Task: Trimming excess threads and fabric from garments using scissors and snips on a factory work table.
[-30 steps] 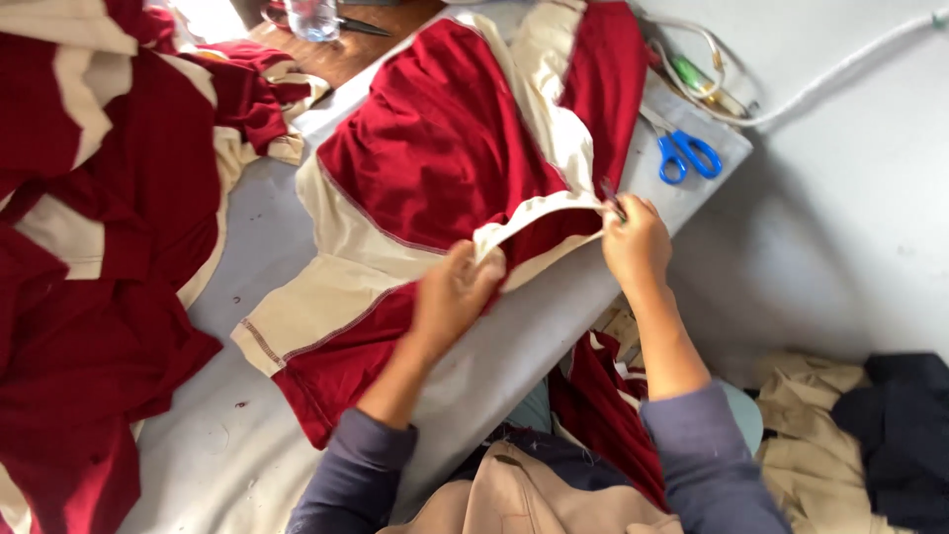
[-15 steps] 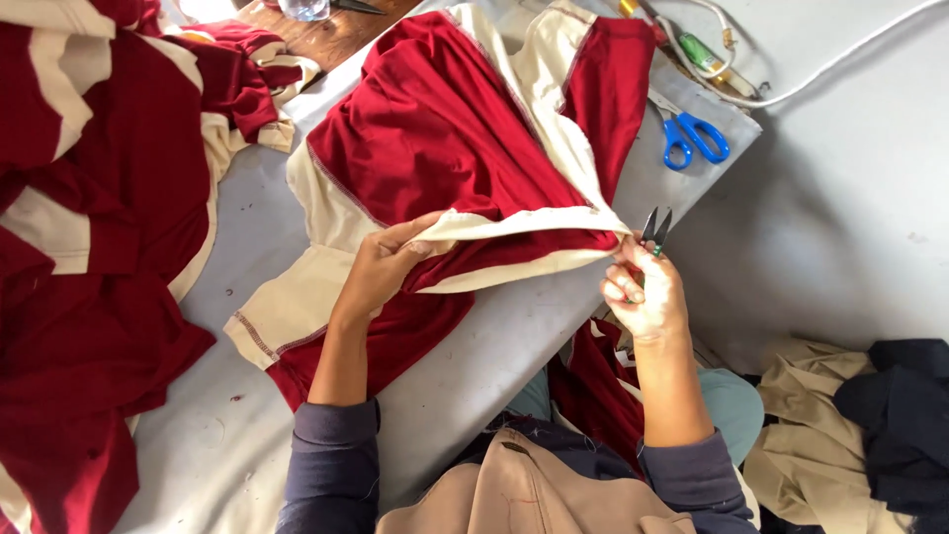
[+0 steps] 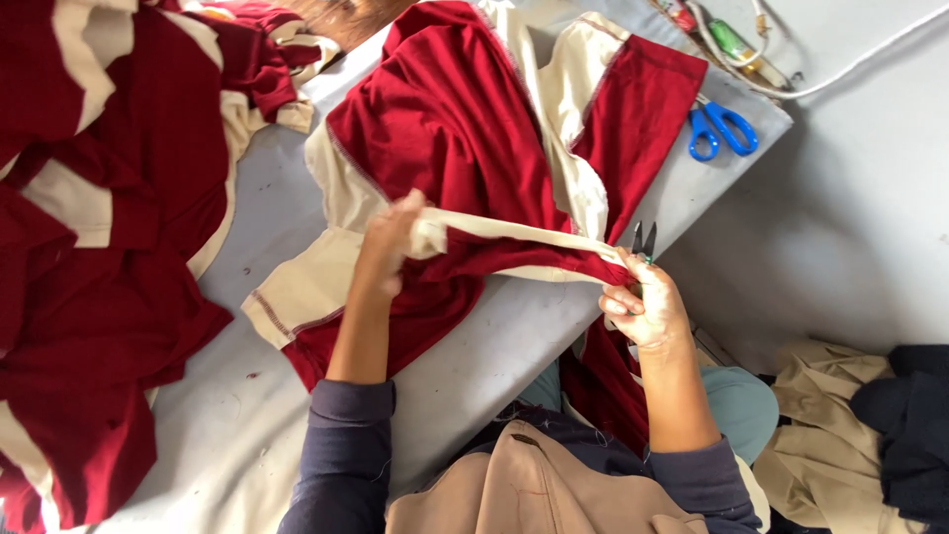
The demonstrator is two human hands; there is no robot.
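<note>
Left hand, right hand stretch cream knit strip taut.

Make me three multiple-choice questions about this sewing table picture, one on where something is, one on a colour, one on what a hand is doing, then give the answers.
1. Where do the blue-handled scissors lie?
A. on the table's far right corner
B. on the floor
C. in the person's lap

2. What colours is the garment spread on the table?
A. blue and white
B. dark red and cream
C. green and black

3. What is the right hand doing?
A. resting empty on the table
B. holding small thread snips at the end of the cream strip
C. gripping the blue-handled scissors

Answers: 1 A, they sit by the corner near the cables. 2 B, red panels with cream bands. 3 B, the blades poke up above its fingers while the left hand pulls the strip taut.
</note>
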